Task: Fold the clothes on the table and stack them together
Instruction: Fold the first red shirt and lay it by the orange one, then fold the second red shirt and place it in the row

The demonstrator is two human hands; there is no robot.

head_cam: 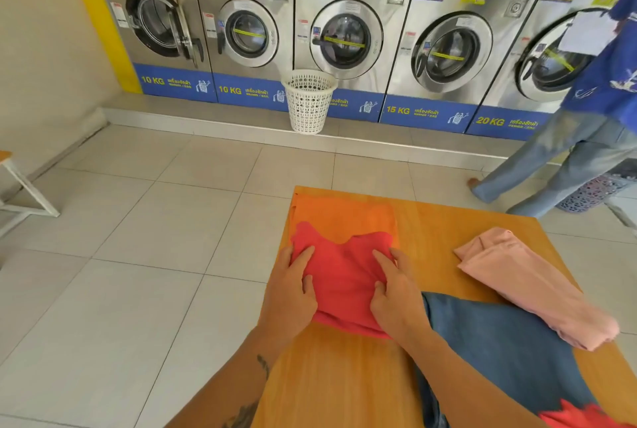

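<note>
A folded red garment [341,276] lies on a folded orange garment [341,217] at the far left corner of the wooden table [448,231]. My left hand [293,293] rests flat on the red garment's left edge, fingers spread. On its right side my right hand [393,293] also presses down, fingers apart. A loosely folded pink garment [527,283] lies on the table's right side. A blue denim garment [506,345] is spread at the near right, partly under my right forearm. A scrap of another red cloth [579,415] shows at the bottom right.
A row of steel washing machines [344,34] lines the far wall, the leftmost with its door open. A white plastic basket [308,100] stands before them. A person in blue [586,117] walks at the right near a purple basket [593,193]. A bench [20,193] is at the left.
</note>
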